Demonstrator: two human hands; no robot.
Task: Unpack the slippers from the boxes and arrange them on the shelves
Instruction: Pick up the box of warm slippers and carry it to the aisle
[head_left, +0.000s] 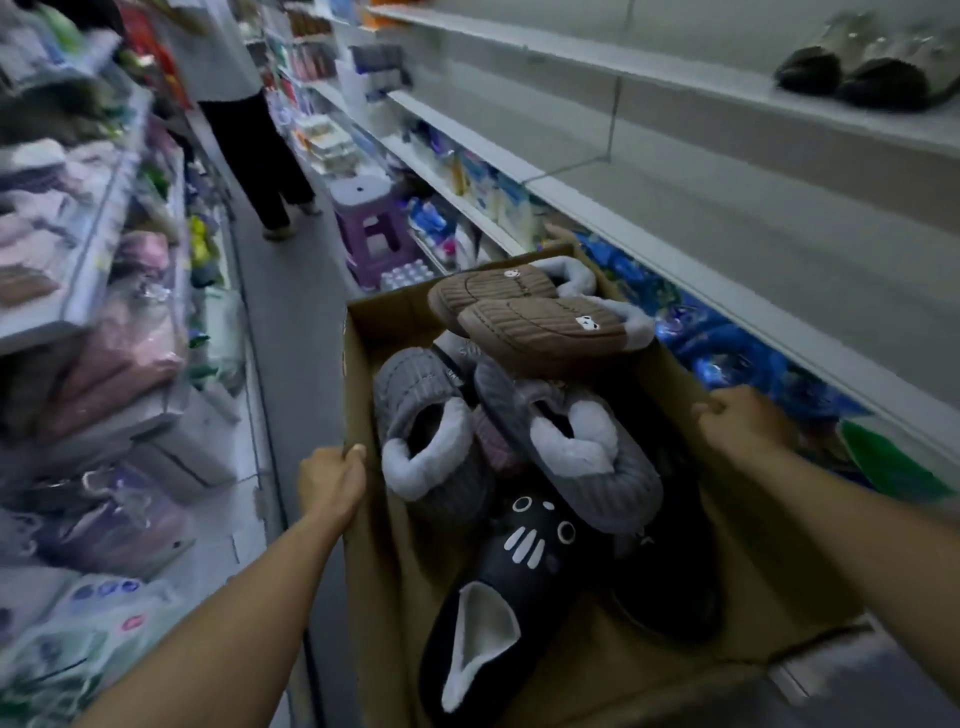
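We hold one open brown cardboard box (358, 374) in a shop aisle with a grey floor (291, 322). In it lie two brown corduroy slippers (540, 332), two grey ribbed slippers (431, 410) lined with white fleece, and at least one black cat-face slipper (524, 561). Two dark slippers (852, 73) sit on the white metal shelves (675, 218) to our right. The fingers of our left hand (332, 480) curl over the box's left rim and those of our right hand (737, 421) over its right rim, with the boxed slippers between them.
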